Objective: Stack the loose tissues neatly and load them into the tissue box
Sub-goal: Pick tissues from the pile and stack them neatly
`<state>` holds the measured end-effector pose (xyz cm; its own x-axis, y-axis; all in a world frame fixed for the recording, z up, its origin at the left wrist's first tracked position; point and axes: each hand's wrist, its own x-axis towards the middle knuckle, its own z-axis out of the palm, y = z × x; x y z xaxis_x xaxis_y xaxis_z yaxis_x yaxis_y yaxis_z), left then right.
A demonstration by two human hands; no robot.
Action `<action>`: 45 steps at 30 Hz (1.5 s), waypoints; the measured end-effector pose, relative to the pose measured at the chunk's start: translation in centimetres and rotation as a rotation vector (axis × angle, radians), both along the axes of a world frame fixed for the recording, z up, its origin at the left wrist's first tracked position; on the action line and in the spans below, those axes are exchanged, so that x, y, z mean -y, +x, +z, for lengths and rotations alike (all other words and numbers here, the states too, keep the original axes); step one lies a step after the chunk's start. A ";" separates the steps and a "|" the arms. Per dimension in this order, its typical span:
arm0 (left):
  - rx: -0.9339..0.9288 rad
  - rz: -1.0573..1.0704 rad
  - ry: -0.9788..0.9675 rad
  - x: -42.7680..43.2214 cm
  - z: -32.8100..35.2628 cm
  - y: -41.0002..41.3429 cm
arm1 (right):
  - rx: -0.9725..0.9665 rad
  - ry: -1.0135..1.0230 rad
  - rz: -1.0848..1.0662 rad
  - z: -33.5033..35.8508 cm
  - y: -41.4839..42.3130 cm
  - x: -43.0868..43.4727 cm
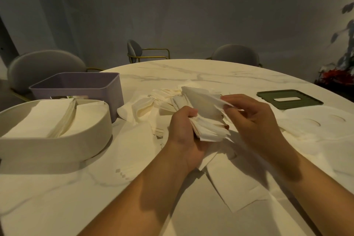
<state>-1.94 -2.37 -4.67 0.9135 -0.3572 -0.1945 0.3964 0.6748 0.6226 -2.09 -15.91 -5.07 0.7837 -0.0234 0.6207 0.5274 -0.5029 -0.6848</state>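
My left hand (184,130) grips a thick bundle of folded white tissues (208,130) above the middle of the marble table (210,74). My right hand (252,119) pinches the top tissue (203,101) of that bundle by its right edge, lifted and tilted. More loose tissues (151,105) lie scattered on the table behind and under my hands. The cream tissue box (80,140) stands open at the left, with folded tissues inside. A dark green lid (289,99) with a slot lies flat at the far right.
A lilac bin (80,86) stands behind the cream box. Flat white sheets (239,188) cover the table near me. A white tray with round hollows (323,122) lies at the right. Grey chairs (44,65) ring the far side; a plant (344,48) stands at the right edge.
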 end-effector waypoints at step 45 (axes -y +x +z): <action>0.128 -0.217 0.156 1.0 -1.1 -0.5 | -0.169 0.169 -0.177 0.5 0.5 1.6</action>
<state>-2.42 -3.37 -5.76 0.8395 -0.5220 -0.1509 0.4329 0.4746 0.7664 -1.59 -17.52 -4.61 0.8503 -0.2606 0.4573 0.3130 -0.4481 -0.8374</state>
